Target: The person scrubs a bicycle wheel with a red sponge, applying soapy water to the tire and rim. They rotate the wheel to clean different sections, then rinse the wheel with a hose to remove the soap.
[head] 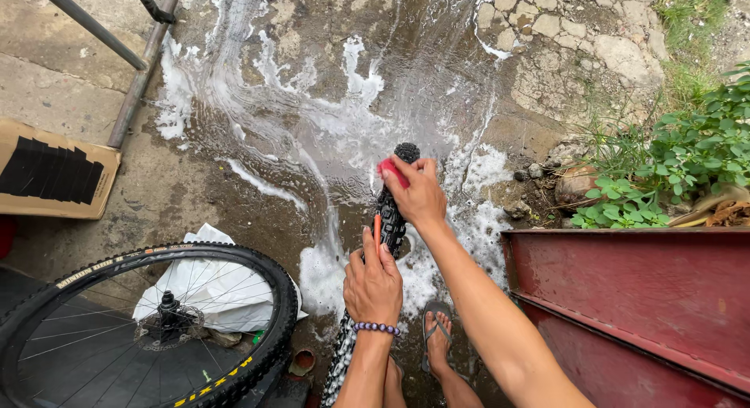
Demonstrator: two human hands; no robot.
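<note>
Left hand (pixel 373 283) steadies knobby tyre (pixel 391 213); right hand (pixel 418 193) presses red sponge (pixel 391 171) on top.

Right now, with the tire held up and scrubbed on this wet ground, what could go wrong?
1. The soapy water on the concrete spreads to the sandaled foot, so a slip seems possible.
2. The left hand steadies the soapy knobby tire; its grip might slide.
3. The right hand presses a red sponge near the top, which could tip the tire.
</note>
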